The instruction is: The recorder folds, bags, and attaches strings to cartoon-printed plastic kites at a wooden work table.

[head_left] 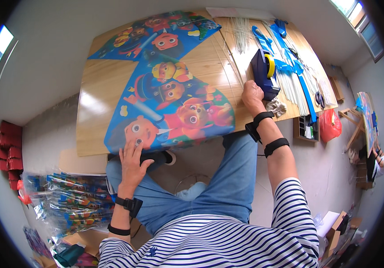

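A thin printed sheet with cartoon figures on blue spreads over the wooden table, wide at both ends and narrow in the middle. My left hand rests its spread fingers on the sheet's near left corner. Right of the sheet, my right hand is closed in a fist against the near side of a dark blue tape dispenser, which carries a yellow-cored roll. Whatever its fingers may hold is hidden. Beside that hand lies a crumpled whitish lump.
Bundles of thin white rods, blue strips and scissors cover the table's right side. A red plastic bag hangs by the right edge. Plastic-wrapped printed packs are piled at left, near red boxes. Another person works far right.
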`<state>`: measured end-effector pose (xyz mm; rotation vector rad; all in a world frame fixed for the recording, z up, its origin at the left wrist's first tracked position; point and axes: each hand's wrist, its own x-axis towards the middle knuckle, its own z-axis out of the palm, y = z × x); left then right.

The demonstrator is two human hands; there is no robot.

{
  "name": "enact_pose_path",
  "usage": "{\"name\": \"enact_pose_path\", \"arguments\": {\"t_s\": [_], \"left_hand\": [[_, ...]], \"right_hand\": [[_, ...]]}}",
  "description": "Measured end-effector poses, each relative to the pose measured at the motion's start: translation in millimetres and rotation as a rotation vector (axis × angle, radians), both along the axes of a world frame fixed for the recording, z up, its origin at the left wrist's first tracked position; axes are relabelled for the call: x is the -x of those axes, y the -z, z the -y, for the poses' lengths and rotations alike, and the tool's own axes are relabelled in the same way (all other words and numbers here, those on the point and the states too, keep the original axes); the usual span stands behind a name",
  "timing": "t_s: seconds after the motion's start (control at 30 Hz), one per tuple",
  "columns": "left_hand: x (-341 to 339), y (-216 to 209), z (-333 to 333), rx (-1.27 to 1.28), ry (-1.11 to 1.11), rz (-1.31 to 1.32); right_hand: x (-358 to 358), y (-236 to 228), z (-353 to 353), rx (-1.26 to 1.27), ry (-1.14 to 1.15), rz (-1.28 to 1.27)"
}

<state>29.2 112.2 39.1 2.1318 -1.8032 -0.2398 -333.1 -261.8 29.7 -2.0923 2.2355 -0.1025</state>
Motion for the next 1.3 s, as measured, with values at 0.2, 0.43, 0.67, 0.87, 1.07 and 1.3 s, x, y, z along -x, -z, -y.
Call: {"name": "enact_pose_path", "arguments": {"t_s": [0.2, 0.43, 0.67, 0.87, 1.07, 1.3], "left_hand": [[-2.8, -0.1, -1.4, -0.004, 0.013, -0.012], [-3.1, -1.5, 0.1, -0.02, 0.009, 0.003], [-4.4, 1.5, 0.5, -0.007, 0.005, 0.001], [-6.3, -0.3, 4.8, 0.1, 0.009, -0.009], [-26.7, -0.5, 15.4, 0.383, -0.084, -0.025], [-42.8, -3.2, 29.0, 0.463, -0.114, 0.007]], "right_hand": [[-9.1, -2.1, 12.0, 0.144, -0.008, 0.056], [-18.8, -11.7, 56.3, -0.051, 0.205, 0.18], [-16.1, -22.2, 57.8, -0.065, 0.2, 0.223], [-12.1, -27.5, 10.3, -0.028, -0.098, 0.139], [-57.4, -12.1, -108.3, 0.086, -0.83, 0.168], [-119.7, -4.3, -165.6, 0.169, -1.222, 0.185]]}}
